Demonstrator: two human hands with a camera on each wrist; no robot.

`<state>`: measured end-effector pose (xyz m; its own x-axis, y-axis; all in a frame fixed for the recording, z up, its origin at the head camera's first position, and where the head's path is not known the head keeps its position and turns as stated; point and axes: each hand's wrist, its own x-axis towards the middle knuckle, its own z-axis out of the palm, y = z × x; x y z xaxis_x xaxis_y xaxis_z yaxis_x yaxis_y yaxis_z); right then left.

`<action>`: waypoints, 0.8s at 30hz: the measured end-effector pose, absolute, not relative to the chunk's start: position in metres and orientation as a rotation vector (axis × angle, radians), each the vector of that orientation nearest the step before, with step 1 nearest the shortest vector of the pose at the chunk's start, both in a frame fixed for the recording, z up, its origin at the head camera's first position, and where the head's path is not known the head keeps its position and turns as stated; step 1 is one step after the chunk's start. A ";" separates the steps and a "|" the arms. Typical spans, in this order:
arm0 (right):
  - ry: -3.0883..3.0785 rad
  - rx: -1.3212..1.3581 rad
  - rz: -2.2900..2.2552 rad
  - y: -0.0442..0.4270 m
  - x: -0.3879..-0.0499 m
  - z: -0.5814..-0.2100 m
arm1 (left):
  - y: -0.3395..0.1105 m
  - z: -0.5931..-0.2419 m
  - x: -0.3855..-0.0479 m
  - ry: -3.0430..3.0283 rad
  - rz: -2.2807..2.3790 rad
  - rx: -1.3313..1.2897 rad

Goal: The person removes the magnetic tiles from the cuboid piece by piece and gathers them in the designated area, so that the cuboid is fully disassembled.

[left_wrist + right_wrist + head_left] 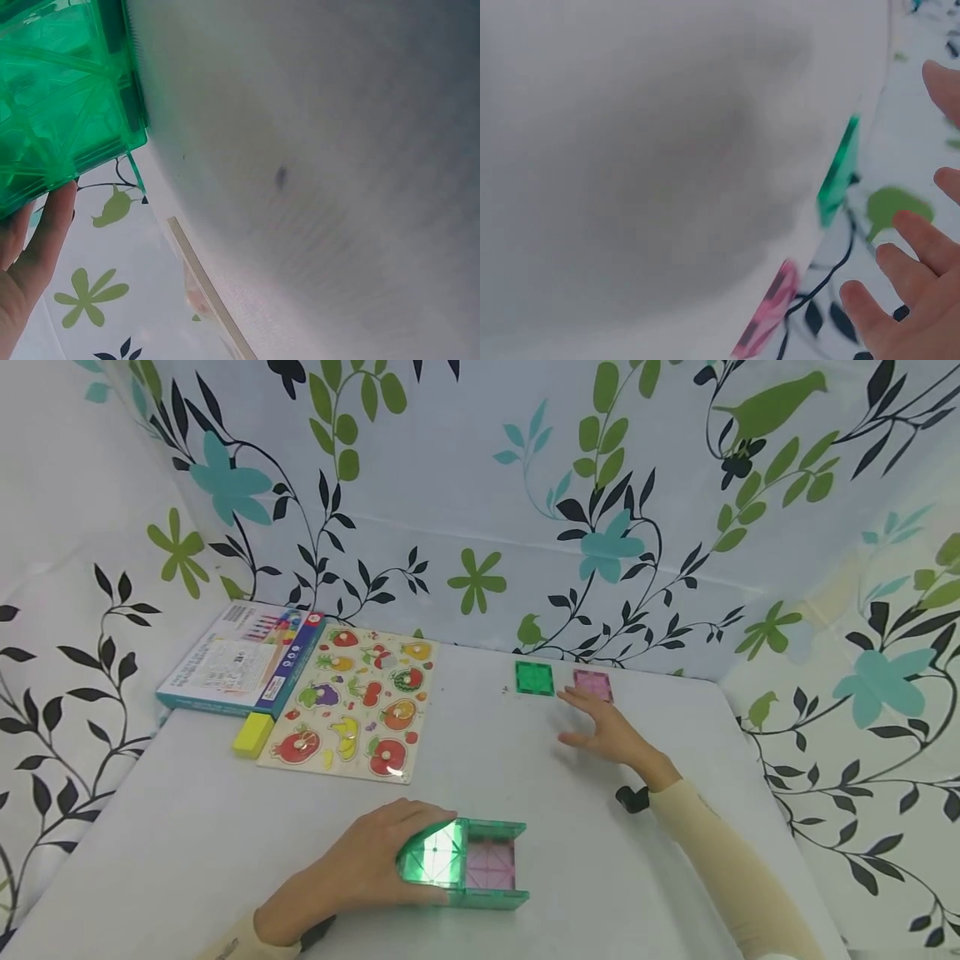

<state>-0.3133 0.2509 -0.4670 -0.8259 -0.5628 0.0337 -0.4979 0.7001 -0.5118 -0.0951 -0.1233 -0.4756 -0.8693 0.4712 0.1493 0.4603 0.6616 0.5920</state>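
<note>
My left hand grips the covered end of the tile box, thumb on one side and fingers on the other; the box sits on the counter, nearer to me than the puzzle board and a little to its right. My right hand holds nothing; its fingers are spread just short of the loose green tile and pink tile, which lie side by side well to the right of the board, up by the patterned cloth. If I squeeze too hard with the left, I'd expect the side walls at the uncovered end to lean or come away, since nothing bridges them on top there. A tug sideways could split the box where its two halves meet. On the other side, a clumsy reach with the right could shove the loose tiles towards the counter's far edge, because they lie so near it. The box itself is glossy, see-through green, with lines crossing its faces; glare whitens its top panel, and in the uncovered half a pink panel shows between two upright green walls. My hand hides its left end.
</note>
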 end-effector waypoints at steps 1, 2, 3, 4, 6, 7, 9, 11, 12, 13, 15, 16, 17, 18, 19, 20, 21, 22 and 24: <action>2.773 -0.897 -0.807 0.248 -0.303 -0.465 | -0.123 -0.476 -0.095 2.848 1.011 0.799; 2.769 -0.926 -0.824 0.246 -0.293 -0.464 | -0.124 -0.476 -0.095 2.847 1.012 0.798; 2.766 -0.957 -0.839 0.243 -0.283 -0.462 | -0.124 -0.476 -0.095 2.842 1.012 0.789; 2.761 -0.987 -0.852 0.241 -0.274 -0.460 | -0.124 -0.476 -0.095 2.839 1.011 0.786; 2.753 -1.053 -0.871 0.237 -0.255 -0.458 | -0.124 -0.475 -0.096 2.836 1.004 0.780; 2.747 -1.081 -0.884 0.235 -0.246 -0.456 | -0.124 -0.475 -0.096 2.836 1.002 0.778; 2.733 -1.148 -0.913 0.231 -0.228 -0.453 | -0.124 -0.474 -0.096 2.836 0.998 0.773; 2.719 -1.218 -0.945 0.229 -0.211 -0.452 | -0.124 -0.474 -0.096 2.838 0.998 0.774; 2.713 -1.244 -0.956 0.228 -0.203 -0.451 | -0.124 -0.473 -0.096 2.841 0.998 0.776; 2.708 -1.268 -0.965 0.227 -0.195 -0.451 | -0.124 -0.473 -0.096 2.841 1.002 0.778; 2.707 -1.303 -0.975 0.225 -0.181 -0.450 | -0.123 -0.473 -0.096 2.843 1.002 0.780; 2.712 -1.316 -0.976 0.225 -0.174 -0.450 | -0.123 -0.474 -0.096 2.847 0.999 0.781; 2.716 -1.328 -0.978 0.224 -0.168 -0.449 | -0.123 -0.474 -0.096 2.849 0.996 0.781; 2.722 -1.336 -0.977 0.223 -0.162 -0.449 | -0.123 -0.474 -0.096 2.849 0.993 0.780; 2.725 -1.349 -0.979 0.223 -0.157 -0.448 | -0.123 -0.475 -0.096 2.850 0.992 0.779; 2.724 -1.362 -0.986 0.222 -0.152 -0.448 | -0.123 -0.475 -0.096 2.852 0.987 0.777; 2.726 -1.376 -0.988 0.222 -0.148 -0.448 | -0.123 -0.476 -0.096 2.853 0.984 0.776; 2.721 -1.394 -0.993 0.221 -0.143 -0.448 | -0.123 -0.476 -0.096 2.853 0.984 0.776; 2.707 -1.422 -1.004 0.220 -0.136 -0.449 | -0.123 -0.477 -0.095 2.850 0.984 0.777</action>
